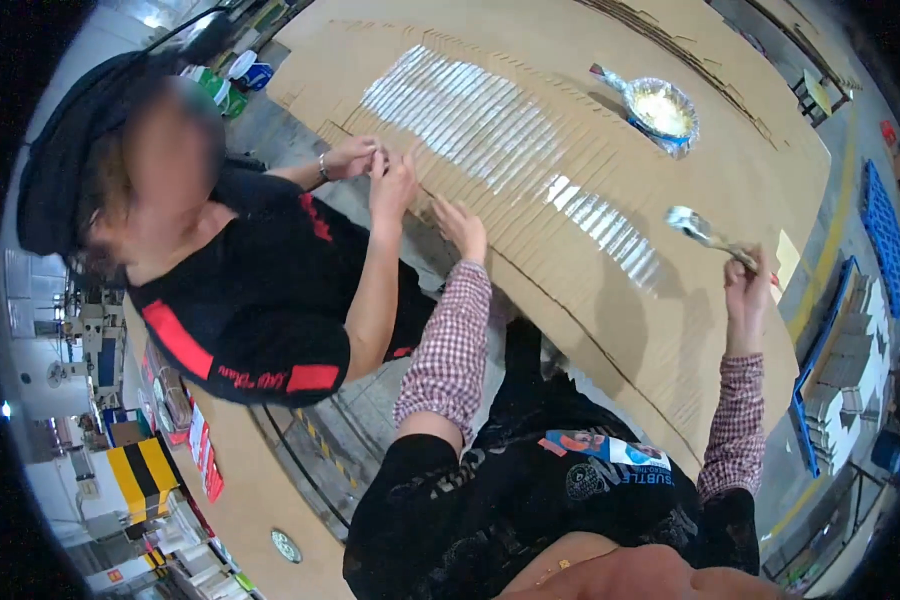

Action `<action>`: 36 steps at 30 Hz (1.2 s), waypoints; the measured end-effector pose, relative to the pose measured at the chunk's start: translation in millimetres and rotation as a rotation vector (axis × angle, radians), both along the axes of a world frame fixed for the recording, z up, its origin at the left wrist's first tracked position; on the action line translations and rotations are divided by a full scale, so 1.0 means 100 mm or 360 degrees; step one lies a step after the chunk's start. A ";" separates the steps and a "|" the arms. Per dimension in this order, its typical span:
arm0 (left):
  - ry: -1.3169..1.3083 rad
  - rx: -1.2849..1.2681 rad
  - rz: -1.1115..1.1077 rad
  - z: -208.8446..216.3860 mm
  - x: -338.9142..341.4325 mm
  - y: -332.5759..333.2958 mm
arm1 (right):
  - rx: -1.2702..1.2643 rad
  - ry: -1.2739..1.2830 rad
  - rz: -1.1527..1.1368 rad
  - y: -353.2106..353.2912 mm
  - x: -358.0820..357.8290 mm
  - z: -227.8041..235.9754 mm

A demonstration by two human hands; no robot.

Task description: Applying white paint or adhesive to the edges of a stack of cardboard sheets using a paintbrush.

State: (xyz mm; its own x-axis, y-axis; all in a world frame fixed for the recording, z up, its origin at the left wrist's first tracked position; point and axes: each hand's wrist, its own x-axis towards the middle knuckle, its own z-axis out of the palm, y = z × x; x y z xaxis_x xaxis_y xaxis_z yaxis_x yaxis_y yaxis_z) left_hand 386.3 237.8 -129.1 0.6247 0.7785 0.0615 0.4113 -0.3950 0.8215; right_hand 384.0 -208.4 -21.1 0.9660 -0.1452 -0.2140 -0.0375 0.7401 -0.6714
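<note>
My right hand [747, 290] is closed around the handle of a paint brush [692, 224], held at the table's right side with its pale, wet-looking bristles pointing left. Fingers extended, my left hand [460, 232] rests at the near left edge of a fanned row of brown cardboard sheets [540, 225]. Glossy white wet strips [460, 110] cover much of the row's far part, and a shorter wet band [605, 232] runs nearer the brush. At the far right stands a lined bowl [662, 112] of cream-coloured paste, with another brush [608, 78] at its rim.
Left of me stands a co-worker in black [250, 280], both their hands [375, 172] together by the sheets' left edge. Long cardboard pieces [685, 60] lie along the table's far side. Blue pallets [882, 240] and stacked grey pieces [850, 365] stand on the floor at right.
</note>
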 end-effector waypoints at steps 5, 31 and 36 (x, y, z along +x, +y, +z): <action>0.0231 0.0187 0.0113 -0.27 0.41 0.62 | -0.0770 -0.0169 0.0358 1.15 0.83 0.17; 0.0450 0.0349 0.0059 -0.27 0.48 0.58 | -0.1521 -0.0417 0.0534 2.98 2.62 0.01; 0.0394 0.0331 0.0052 -0.28 0.56 0.50 | -0.1789 -0.0375 0.0557 2.89 2.75 -0.21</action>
